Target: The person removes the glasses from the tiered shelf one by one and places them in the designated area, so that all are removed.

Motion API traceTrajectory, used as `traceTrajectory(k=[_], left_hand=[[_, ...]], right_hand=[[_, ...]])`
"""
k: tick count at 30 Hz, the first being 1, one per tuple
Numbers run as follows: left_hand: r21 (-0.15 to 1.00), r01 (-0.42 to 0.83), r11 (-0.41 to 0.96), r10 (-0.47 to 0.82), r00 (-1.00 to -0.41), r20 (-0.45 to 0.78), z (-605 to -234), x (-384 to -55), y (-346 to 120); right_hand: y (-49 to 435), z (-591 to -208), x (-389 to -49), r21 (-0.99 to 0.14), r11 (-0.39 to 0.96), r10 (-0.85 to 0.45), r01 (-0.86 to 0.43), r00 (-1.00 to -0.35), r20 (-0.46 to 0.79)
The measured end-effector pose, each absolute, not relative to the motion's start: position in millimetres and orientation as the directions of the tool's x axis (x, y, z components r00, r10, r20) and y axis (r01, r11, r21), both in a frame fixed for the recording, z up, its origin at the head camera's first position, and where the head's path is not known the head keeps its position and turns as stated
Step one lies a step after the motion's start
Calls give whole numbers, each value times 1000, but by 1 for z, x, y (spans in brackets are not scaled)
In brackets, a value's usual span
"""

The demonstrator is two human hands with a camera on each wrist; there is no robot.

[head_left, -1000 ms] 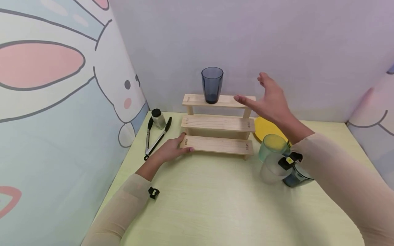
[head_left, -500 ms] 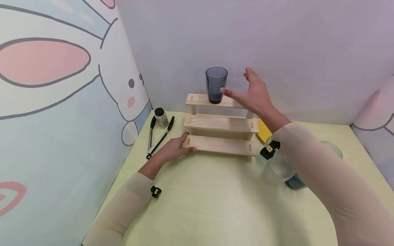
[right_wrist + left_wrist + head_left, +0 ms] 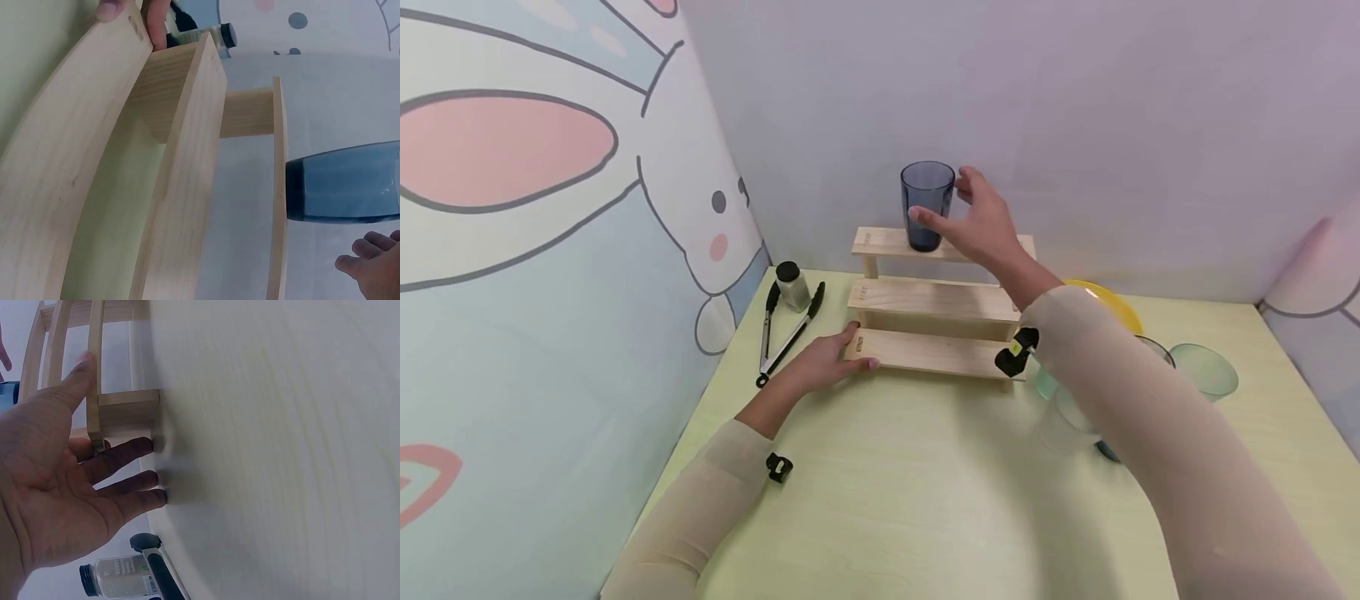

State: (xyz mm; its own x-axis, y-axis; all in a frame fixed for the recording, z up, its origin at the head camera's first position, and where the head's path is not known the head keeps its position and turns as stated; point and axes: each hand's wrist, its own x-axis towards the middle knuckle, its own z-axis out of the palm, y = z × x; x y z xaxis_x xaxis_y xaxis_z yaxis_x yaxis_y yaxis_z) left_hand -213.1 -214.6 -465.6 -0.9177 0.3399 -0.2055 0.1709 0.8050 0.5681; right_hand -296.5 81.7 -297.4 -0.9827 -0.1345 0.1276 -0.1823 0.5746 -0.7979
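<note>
A dark blue drinking glass (image 3: 927, 193) stands upright on the top step of a three-step wooden stand (image 3: 936, 300). My right hand (image 3: 981, 223) is beside the glass with thumb and fingers spread; the thumb overlaps it in the head view. In the right wrist view a gap shows between the fingers and the blue glass (image 3: 344, 182). My left hand (image 3: 820, 364) holds the left end of the lowest step, thumb at the front edge and index finger behind. In the left wrist view its other fingers (image 3: 128, 482) extend past the step's end toward the table.
Black-and-silver tongs (image 3: 788, 343) and a black-capped jar (image 3: 793, 287) lie left of the stand. A yellow plate (image 3: 1112, 302) and several glasses, including a green one (image 3: 1206, 371), are at the right, partly hidden by my right sleeve. A wall stands close behind.
My right hand has moved left across the top step to the right side of the blue glass. My left hand keeps its hold on the stand, and the glass has stayed in place.
</note>
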Motion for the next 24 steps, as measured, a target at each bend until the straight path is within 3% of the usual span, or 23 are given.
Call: traceTrajectory(k=[10, 24], left_hand=[[567, 163, 807, 332, -920, -207, -466, -212, -212], [565, 174, 806, 341, -918, -204, -467, -211, -212]], right_hand=[[63, -300, -303, -893, 435, -64, -115, -993, 97], [52, -303, -308, -922, 349, -58, -169, -986, 159]])
